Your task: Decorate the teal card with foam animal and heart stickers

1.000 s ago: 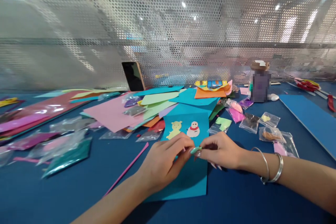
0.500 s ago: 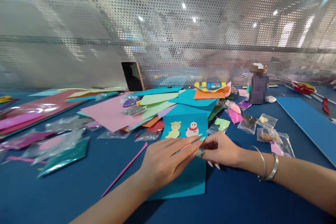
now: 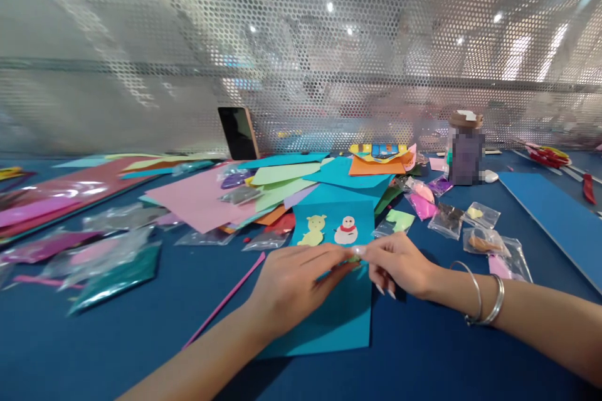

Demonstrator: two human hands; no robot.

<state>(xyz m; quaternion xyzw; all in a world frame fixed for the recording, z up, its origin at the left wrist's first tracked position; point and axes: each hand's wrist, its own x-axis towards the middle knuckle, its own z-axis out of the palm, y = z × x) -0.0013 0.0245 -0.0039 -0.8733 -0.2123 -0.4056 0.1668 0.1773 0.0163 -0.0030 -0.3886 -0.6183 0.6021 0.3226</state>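
A folded turquoise card [image 3: 336,319] lies before me, its upper panel raised. A pale yellow bear figure [image 3: 314,230] and a white snowman with a red scarf [image 3: 346,232] are on that panel. My left hand [image 3: 296,282] reaches over the card with its fingers closed at the tips. My right hand [image 3: 399,263], wearing two silver bangles, pinches from the other side. The fingertips of both hands meet just below the snowman. What they pinch is too small and hidden to name.
A pink stick [image 3: 223,301] lies left of the card. Coloured paper sheets [image 3: 197,200] spread behind it, and a phone [image 3: 238,133] leans upright. Small clay bags [image 3: 446,220] lie to the right, near a jar [image 3: 465,150] and a blue board [image 3: 555,219]. Scissors [image 3: 548,155] lie far right.
The fingers of my left hand have drawn in, and the two hands' fingertips now press together. My right hand's fingers have shifted slightly. The card stays in place.
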